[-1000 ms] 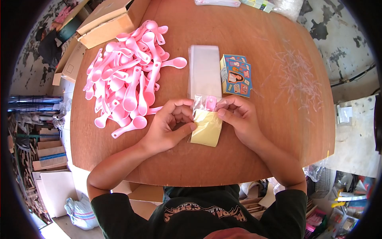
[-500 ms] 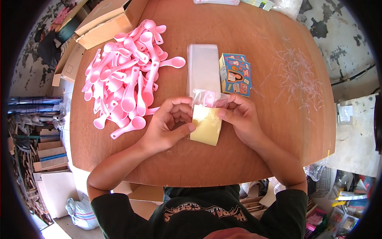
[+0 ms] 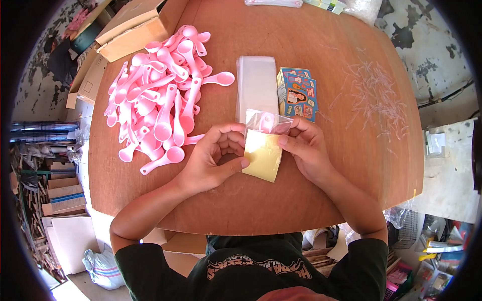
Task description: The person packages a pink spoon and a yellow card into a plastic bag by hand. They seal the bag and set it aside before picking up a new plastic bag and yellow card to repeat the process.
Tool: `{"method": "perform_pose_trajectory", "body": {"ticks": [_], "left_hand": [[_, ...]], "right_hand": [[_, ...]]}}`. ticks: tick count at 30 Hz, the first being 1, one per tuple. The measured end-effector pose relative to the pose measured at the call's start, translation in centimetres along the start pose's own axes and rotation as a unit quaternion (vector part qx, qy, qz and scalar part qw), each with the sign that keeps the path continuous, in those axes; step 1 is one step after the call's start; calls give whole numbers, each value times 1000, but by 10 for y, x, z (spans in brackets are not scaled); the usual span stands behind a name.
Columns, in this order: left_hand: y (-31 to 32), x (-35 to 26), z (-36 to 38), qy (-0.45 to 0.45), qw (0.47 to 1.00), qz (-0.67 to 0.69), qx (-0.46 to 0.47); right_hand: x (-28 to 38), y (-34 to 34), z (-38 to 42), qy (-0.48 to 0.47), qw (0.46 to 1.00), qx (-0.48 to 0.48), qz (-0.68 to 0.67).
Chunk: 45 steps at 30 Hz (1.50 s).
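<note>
Both hands (image 3: pixel 213 155) (image 3: pixel 307 149) pinch the bag (image 3: pixel 263 156); spoon handle (image 3: pixel 267 121) points lengthwise away.

— What sort of place is this?
— A small packing workshop, it seems: heaped pink plastic spoons (image 3: pixel 166 109), clear plastic sleeves (image 3: pixel 256 83) and printed cards (image 3: pixel 298 95) share one wooden table (image 3: pixel 281 210), with cardboard boxes (image 3: pixel 133 47) and a paint-flaked wall (image 3: pixel 422 55) around.

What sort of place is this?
Probably a small workshop or storeroom, perhaps one where goods get packed. A big heap of pink spoons and a stack of clear plastic bags lie on a wooden table, near a wall with peeling paint.
</note>
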<state>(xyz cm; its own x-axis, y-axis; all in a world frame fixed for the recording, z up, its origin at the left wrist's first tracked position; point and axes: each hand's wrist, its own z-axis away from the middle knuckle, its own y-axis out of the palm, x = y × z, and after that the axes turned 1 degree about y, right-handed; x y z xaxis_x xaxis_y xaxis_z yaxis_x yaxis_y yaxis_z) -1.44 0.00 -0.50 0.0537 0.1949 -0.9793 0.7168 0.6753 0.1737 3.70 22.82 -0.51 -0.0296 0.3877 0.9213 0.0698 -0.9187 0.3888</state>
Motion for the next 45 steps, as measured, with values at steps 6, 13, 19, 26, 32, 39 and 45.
{"method": "perform_pose_trajectory", "body": {"ticks": [6,13,19,26,32,39,45], "left_hand": [[0,-1,0,7,1000,-20,12],[-3,2,0,15,998,-46,25],[-3,1,0,8,998,-48,33],[0,-3,1,34,994,-100,43],[1,-4,1,25,996,-79,34],[0,-4,2,6,999,-44,20],[0,-2,2,3,999,-31,15]], "right_hand": [[3,1,0,-3,1000,16,5],[2,1,0,-8,1000,23,15],[1,1,0,-12,999,27,20],[1,2,1,-8,999,43,25],[0,2,1,-19,999,37,33],[1,2,0,-15,999,20,35],[1,2,0,-11,999,19,28]]}}
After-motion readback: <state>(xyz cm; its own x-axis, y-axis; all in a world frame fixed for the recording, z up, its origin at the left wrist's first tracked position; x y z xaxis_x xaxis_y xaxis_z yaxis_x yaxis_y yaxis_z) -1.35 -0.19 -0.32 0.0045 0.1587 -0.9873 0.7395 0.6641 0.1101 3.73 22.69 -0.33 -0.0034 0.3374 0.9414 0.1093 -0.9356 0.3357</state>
